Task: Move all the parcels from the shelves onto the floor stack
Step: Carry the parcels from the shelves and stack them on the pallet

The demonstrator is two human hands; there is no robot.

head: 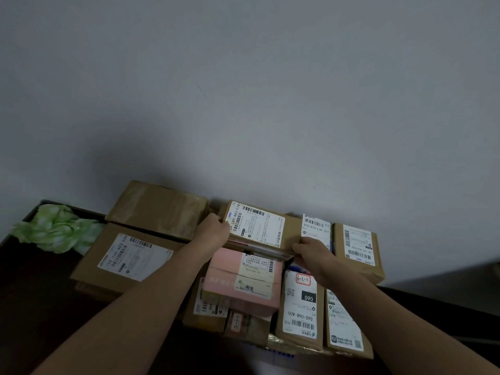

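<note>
Your forearms: both reach forward from the bottom edge, bare, converging on one parcel in the middle of the pile.
Your left hand (213, 230): it grips the left end of the labelled brown parcel (259, 228); the fingers curl round that edge, their tips hidden behind it.
Your right hand (311, 251): it holds the same parcel at its near right corner, fingers bent and closed on the edge.
Held parcel: flat, label up, just above the pink parcel (243, 280); whether the two touch, you cannot tell.
Pile: it sits on a dark surface (40, 293) against the grey wall (243, 90).
Left of your hands: a large box with a white label (127, 258), and behind it a taped brown parcel (159, 207).
Right of your hands: a parcel marked 060 (300, 301), another labelled parcel (343, 323) just beside it, and a taller box (357, 247) by the wall.
Far left: a crumpled green cloth (56, 228).
</note>
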